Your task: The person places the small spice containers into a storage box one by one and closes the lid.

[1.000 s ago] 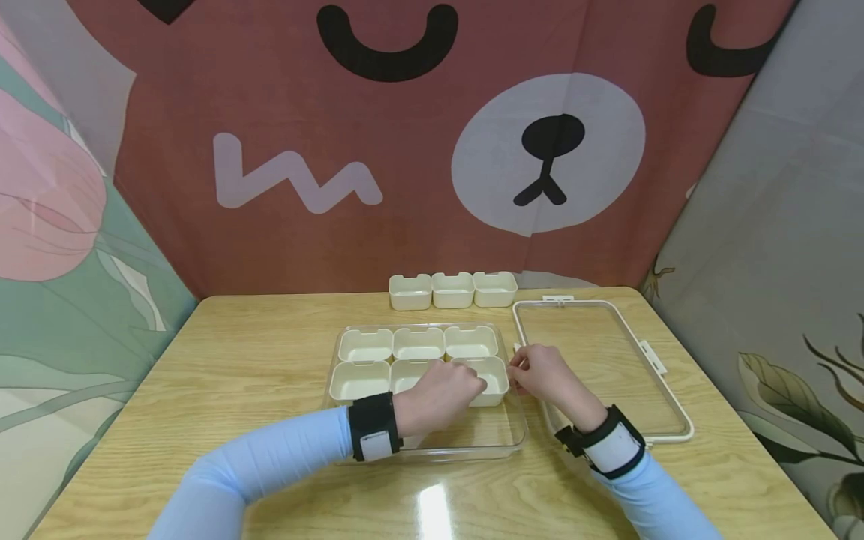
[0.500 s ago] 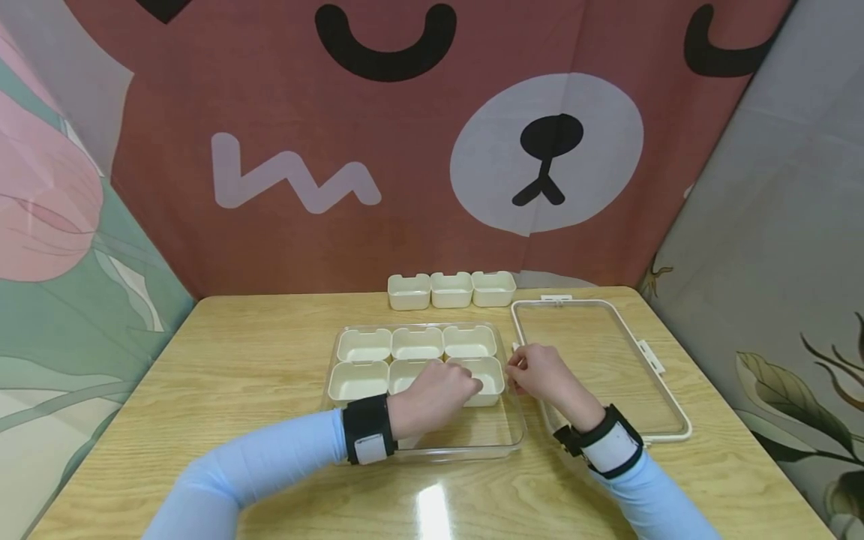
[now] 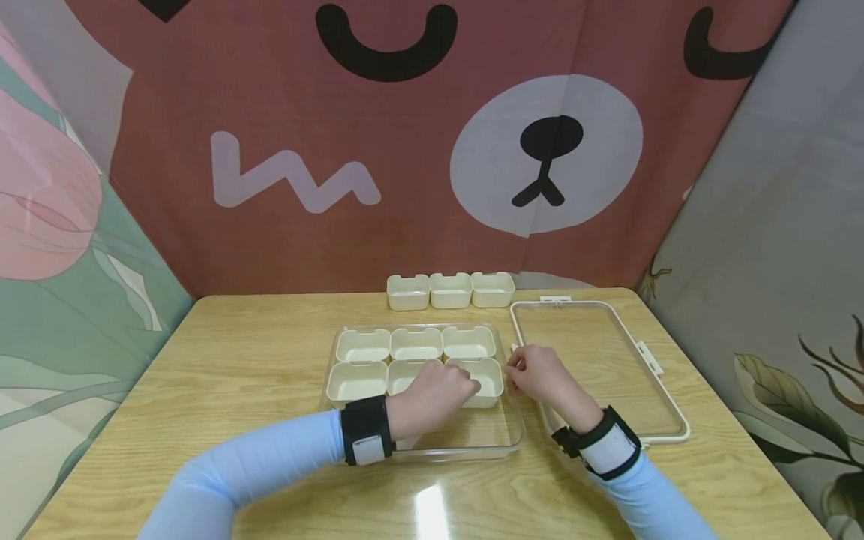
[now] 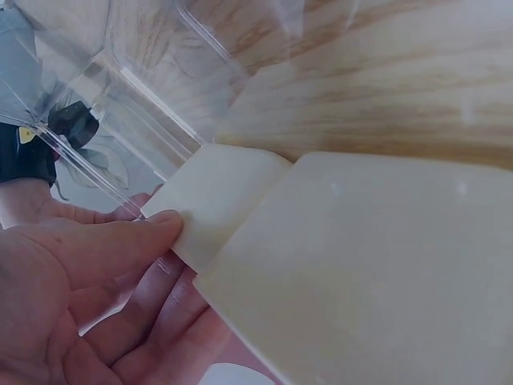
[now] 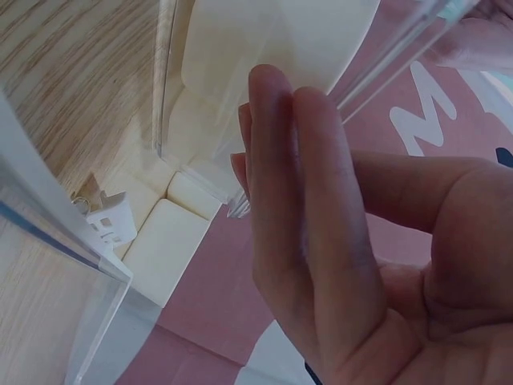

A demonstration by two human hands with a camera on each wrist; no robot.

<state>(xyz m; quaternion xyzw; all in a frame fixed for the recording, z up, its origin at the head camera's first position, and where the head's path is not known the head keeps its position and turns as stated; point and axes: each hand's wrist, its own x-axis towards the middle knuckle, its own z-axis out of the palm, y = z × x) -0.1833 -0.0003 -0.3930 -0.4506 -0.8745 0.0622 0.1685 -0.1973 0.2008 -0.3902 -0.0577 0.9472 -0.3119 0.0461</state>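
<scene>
In the head view, a clear plastic box (image 3: 466,452) stands on the table, holding cream bins (image 3: 363,346) in two rows. My left hand (image 3: 432,397) reaches over it and pinches the rim of the front-right cream bin (image 3: 487,396). In the left wrist view its thumb presses the outside of that bin (image 4: 212,192), the other fingers on the far side of the rim. My right hand (image 3: 545,377) is at the box's right wall. In the right wrist view, its fingers (image 5: 276,176) lie fairly straight along the clear wall, with the thumb tip hidden behind them.
A row of three more cream bins (image 3: 451,292) stands at the back table edge. To the right lies a clear lid (image 3: 675,409) with a white frame and side clips, partly under the right forearm. A bear-patterned cloth (image 3: 297,247) hangs behind the table (image 3: 236,352).
Both hands and the bins stay almost in place. Only a slight leftward shift of the whole head view shows.
</scene>
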